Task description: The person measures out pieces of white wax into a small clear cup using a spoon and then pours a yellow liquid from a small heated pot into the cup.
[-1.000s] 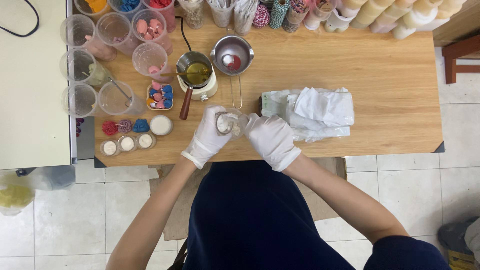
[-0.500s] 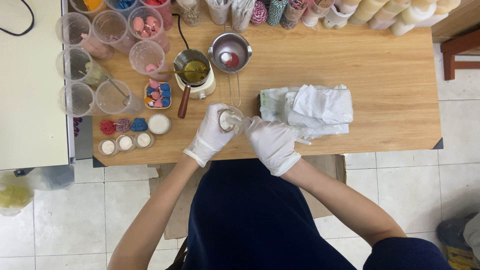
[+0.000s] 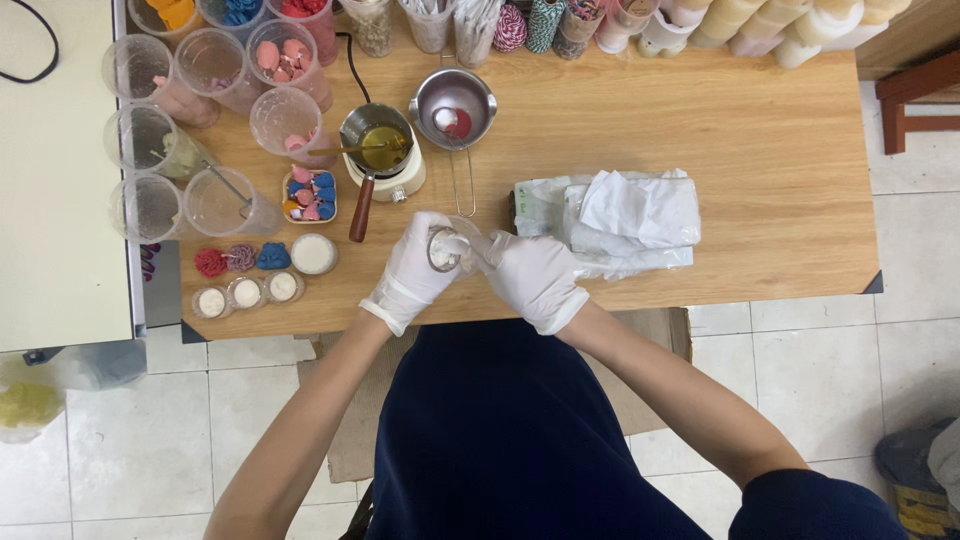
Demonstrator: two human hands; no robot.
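A small clear glass cup (image 3: 447, 247) is held just above the near edge of the tabletop (image 3: 760, 130), gripped around its side by the gloved left hand (image 3: 415, 268) so its mouth is kept steady. The gloved right hand (image 3: 532, 278) is closed, its fingertips pinched at the cup's rim; what they grip cannot be told. A small pot (image 3: 382, 147) on its warmer is kept within reach just behind.

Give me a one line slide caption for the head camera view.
Gloved left hand and right hand together hold a small clear glass over a wooden table.
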